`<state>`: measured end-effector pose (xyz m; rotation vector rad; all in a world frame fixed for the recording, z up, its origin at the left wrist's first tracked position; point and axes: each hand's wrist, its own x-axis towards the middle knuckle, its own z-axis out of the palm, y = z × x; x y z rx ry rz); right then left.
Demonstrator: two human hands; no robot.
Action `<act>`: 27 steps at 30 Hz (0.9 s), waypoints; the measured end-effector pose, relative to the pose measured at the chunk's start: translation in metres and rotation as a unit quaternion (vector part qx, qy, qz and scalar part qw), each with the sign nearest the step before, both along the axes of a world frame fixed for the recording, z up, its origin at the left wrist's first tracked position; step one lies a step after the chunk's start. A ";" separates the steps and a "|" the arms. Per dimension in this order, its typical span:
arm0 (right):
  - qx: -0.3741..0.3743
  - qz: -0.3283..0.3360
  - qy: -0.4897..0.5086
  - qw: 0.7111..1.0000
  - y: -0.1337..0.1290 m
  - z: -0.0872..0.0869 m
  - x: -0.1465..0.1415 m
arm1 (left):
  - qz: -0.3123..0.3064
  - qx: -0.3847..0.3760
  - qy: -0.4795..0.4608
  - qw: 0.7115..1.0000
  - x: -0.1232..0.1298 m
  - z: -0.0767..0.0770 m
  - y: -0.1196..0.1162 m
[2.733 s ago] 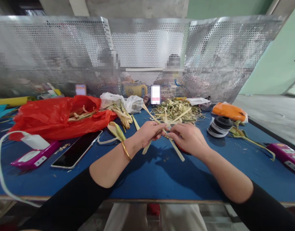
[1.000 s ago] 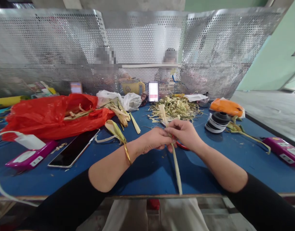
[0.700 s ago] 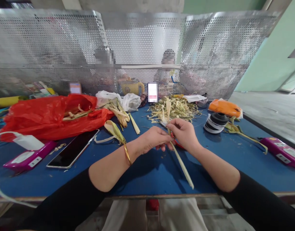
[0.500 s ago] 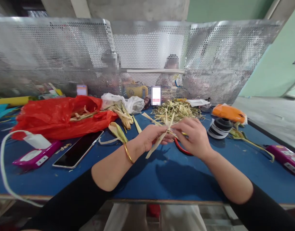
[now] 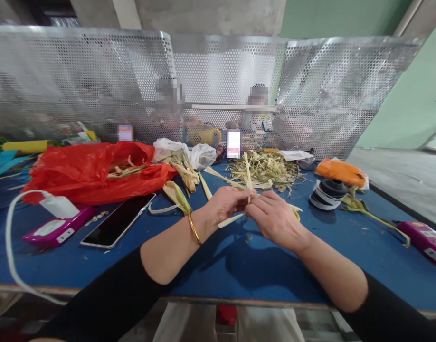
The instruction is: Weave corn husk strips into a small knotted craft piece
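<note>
My left hand is closed, pinching pale strips of corn husk that stick out upward and to the lower left. Right against it, my right hand is closed on the same strips, its fingers folded over the spot where they cross. The crossing itself is hidden by the fingers. Behind the hands lies a heap of shredded husk. A greenish husk piece rests beside my left wrist. Just past my right hand shows a bit of a yellow handle, mostly covered.
At left are a red plastic bag with husks, a phone and a purple power strip with a white cable. A black-and-white spool, an orange packet and another purple strip lie right. A perforated metal screen stands behind.
My right hand has turned and moved down and left, closing over the crossing of the strips. The red handle seen beneath it earlier is now covered. The view has shifted slightly.
</note>
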<state>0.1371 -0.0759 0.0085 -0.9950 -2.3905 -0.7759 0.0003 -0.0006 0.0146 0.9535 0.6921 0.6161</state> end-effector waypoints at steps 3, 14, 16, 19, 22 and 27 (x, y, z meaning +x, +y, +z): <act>-0.012 0.030 0.006 0.999 -0.001 -0.001 -0.001 | 0.001 0.009 -0.018 1.000 0.000 -0.004 0.001; -0.007 0.011 0.051 0.999 -0.002 -0.002 -0.003 | -0.021 0.028 -0.043 0.998 -0.005 0.005 -0.001; -0.019 0.033 0.062 0.997 -0.002 -0.001 -0.002 | 0.008 0.055 -0.027 0.998 -0.004 0.006 -0.002; -0.005 -0.054 0.182 0.982 0.000 0.000 0.003 | 0.049 0.077 -0.002 0.996 -0.004 0.006 -0.001; -0.078 -0.193 0.308 0.928 0.005 -0.001 0.010 | 0.063 0.064 0.016 0.996 -0.005 0.007 0.003; -0.328 -0.158 0.374 0.853 0.012 -0.004 0.015 | 0.055 0.110 0.049 0.991 -0.005 0.007 0.002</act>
